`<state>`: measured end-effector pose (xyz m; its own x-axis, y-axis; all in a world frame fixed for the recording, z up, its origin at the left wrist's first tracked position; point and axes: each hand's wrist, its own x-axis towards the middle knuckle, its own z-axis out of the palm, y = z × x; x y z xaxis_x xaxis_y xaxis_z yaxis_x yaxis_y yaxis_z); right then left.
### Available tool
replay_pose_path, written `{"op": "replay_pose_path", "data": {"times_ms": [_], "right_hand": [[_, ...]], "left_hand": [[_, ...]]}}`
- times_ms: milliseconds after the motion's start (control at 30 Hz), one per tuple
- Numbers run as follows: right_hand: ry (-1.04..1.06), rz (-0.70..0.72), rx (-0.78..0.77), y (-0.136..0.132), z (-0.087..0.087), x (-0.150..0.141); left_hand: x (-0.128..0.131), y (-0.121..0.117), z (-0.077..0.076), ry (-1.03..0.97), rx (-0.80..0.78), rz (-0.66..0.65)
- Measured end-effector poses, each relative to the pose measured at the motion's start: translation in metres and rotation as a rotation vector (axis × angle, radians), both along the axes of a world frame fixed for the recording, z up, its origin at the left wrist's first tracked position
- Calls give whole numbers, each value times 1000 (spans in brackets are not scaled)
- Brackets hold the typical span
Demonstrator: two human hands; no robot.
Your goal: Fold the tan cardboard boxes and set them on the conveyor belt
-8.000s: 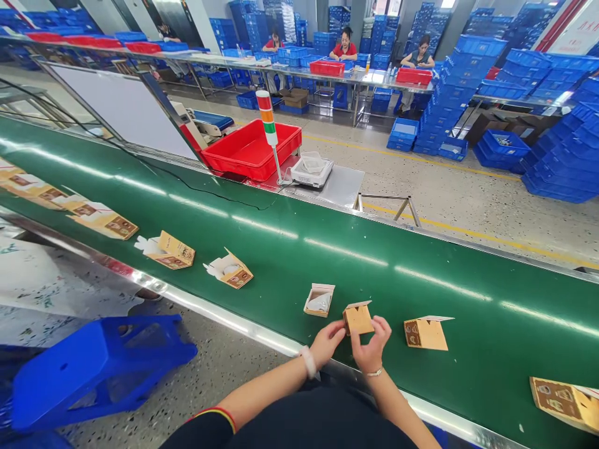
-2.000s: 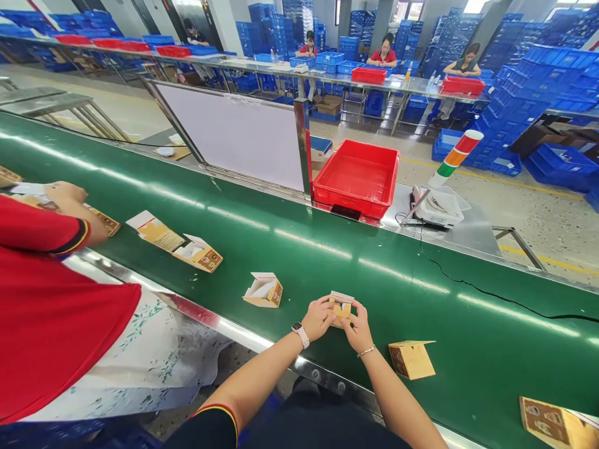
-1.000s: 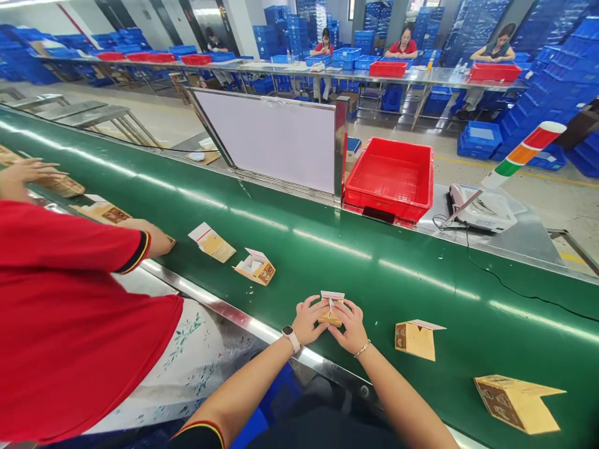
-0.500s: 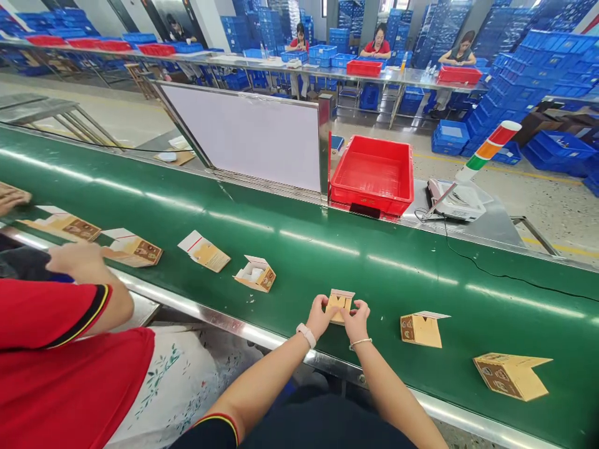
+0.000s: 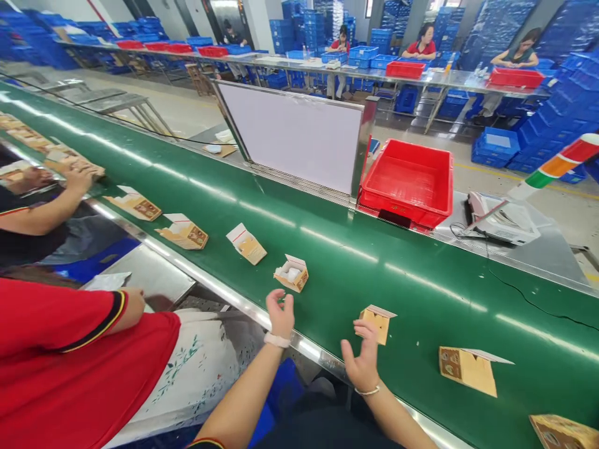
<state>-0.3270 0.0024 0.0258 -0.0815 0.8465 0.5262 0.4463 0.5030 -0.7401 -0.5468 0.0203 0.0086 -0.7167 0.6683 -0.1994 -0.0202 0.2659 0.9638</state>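
My left hand (image 5: 281, 315) is open over the belt's near edge, its fingers apart. Just beyond it stands a small carton (image 5: 297, 280) with its lid up and white contents showing. My right hand (image 5: 363, 362) is open too, palm turned inward and holding nothing. Its fingertips overlap the view of another carton (image 5: 382, 327), whose inner flaps are folded in and whose lid stands raised; whether they touch cannot be told. Farther right is a similar brown-and-tan carton (image 5: 472, 371) with folded flaps. An open carton (image 5: 253, 249) lies to the left of the white-filled one.
The green conveyor belt (image 5: 327, 262) carries several more cartons at left and right. Behind it stand a white board (image 5: 290, 137), a red bin (image 5: 407, 181) and a scale (image 5: 505, 218) beside a signal light. A co-worker in a red sleeve (image 5: 70, 318) sits close at left.
Both hands have let go of the flap-folded carton and drawn apart, the left one toward the white-filled carton. The view has swung left, showing another co-worker's hands on cartons.
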Motion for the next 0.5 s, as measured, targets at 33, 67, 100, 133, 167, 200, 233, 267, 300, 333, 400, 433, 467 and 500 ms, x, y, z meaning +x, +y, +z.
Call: {"op": "replay_pose_path", "data": {"times_ms": [33,67,100,133,167,200,233,267,300,333,400,433,467,500], "right_hand": [[-36,136,-22,3,0,-19],[-82,234,-40,9,-3,-39],[-137,293,-50,18,-8,-58],[-198,320,-56,30,-14,-76],[-262,328,-64,43,-20,-90],[-325,331,-78,57,-26,-101],[-378,331,-93,69,-31,-109],[-413,332,-103,80,-35,-114],[-430,332,-109,90,-38,-117],[-428,329,-112,97,-39,-118],[-381,310,-131,106,-41,-119],[-338,294,-151,108,-41,-120],[-283,262,-177,109,-42,-121],[-218,200,-207,110,-44,-123]], "left_hand": [[-25,1,1,75,55,75],[-47,5,2,119,97,39],[-64,10,2,165,132,-53],[-75,16,3,206,159,-194],[-81,22,3,243,171,-356],[-82,27,3,285,169,-497],[-79,31,4,329,154,-598],[-74,34,5,362,126,-652],[-67,37,6,373,82,-665],[-59,39,7,345,26,-639],[-44,45,10,213,-86,-533],[-38,49,12,137,-126,-477],[-32,53,12,75,-153,-426],[-28,58,12,30,-173,-383]]}}
